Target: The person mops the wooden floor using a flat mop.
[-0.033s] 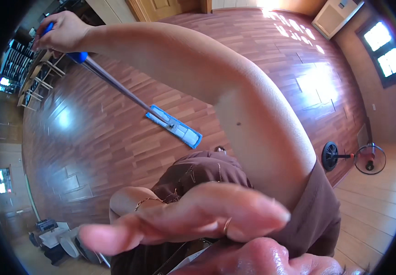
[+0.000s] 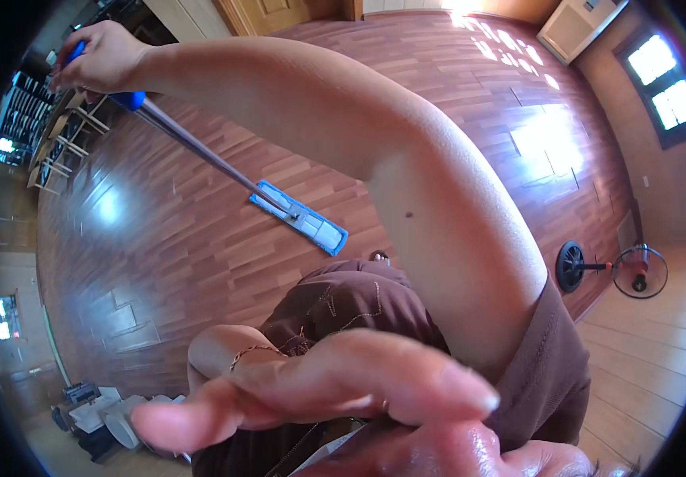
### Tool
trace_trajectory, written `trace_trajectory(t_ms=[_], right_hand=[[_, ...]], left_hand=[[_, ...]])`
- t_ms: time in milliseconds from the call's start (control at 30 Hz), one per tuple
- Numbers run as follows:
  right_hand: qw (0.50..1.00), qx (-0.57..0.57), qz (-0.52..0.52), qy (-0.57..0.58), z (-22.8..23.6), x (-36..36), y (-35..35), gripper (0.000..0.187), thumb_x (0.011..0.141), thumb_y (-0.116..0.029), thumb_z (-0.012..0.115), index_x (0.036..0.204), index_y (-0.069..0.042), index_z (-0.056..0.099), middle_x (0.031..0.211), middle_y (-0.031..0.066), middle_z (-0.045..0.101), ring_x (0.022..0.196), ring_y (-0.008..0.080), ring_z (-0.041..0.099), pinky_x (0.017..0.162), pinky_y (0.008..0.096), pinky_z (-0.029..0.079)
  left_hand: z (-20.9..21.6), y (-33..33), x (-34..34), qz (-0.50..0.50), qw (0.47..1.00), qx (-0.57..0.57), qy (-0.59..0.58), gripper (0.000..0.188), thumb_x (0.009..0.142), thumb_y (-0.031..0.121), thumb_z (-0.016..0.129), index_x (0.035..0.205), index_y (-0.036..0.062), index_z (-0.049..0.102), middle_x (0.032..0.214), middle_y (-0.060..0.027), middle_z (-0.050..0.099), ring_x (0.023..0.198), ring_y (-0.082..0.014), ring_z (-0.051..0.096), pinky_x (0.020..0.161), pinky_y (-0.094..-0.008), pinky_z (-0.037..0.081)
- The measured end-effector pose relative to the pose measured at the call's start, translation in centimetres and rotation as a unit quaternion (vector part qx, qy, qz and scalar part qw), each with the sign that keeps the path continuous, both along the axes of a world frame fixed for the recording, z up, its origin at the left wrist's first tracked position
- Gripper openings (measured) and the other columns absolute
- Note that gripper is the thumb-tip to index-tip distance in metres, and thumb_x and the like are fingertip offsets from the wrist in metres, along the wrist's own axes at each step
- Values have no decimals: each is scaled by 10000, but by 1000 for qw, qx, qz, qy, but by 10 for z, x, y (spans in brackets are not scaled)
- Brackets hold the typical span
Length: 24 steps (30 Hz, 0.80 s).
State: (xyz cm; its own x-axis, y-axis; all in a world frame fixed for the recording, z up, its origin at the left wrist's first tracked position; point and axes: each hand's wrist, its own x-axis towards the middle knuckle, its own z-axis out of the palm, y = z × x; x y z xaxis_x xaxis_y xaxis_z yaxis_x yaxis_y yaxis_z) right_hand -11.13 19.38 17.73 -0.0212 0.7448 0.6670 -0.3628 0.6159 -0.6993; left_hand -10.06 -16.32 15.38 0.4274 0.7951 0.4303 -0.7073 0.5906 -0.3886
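My right hand, at the end of an arm stretched across to the far left, is closed round the blue grip of a flat mop. The mop's metal pole slants down to the right. Its flat head, white with a blue fringed edge, lies on the floor ahead of my feet. My left hand is raised very close to the camera. Its thumb points left, apart from the other fingers, which reach right and bend slightly. I see nothing held in it. A chain bracelet circles that wrist.
Reddish wood planks cover the floor. Chairs stand by the upper-left wall, a pale box-shaped appliance at the upper right. To the right is what looks like a stand fan with a round black base. Grey and white items sit lower left.
Hardly anything differs. My left hand has shifted slightly down and left in the picture. My right hand and the mop keep the same pose.
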Motion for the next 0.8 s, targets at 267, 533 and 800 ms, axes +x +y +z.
trace_trajectory(t_ms=[267,533,800], right_hand=[[997,41,-62,-21,0,-22,20,143,723,-130,783,829,-48,733,759,53,687,634,117,645,568,261,552],[999,22,-39,-1,-14,-14,28,168,717,-188,807,806,-66,734,757,65,681,623,128,643,563,264,549],[994,-5,-45,-97,-11,-11,40,329,717,-405,792,941,-170,737,861,54,697,769,128,662,741,278,538]], left_hand=[[-22,44,-31,-180,971,157,2,688,856,355,681,1307,-106,441,1434,-367,216,1307,-372,361,1116,-382,288],[-32,82,-82,-14,988,133,78,597,902,244,612,1379,-20,369,1446,-235,297,1324,-300,344,1079,-377,296],[-46,119,-91,26,984,111,140,618,915,236,556,1423,23,276,1461,-161,334,1343,-262,319,1066,-379,281]])
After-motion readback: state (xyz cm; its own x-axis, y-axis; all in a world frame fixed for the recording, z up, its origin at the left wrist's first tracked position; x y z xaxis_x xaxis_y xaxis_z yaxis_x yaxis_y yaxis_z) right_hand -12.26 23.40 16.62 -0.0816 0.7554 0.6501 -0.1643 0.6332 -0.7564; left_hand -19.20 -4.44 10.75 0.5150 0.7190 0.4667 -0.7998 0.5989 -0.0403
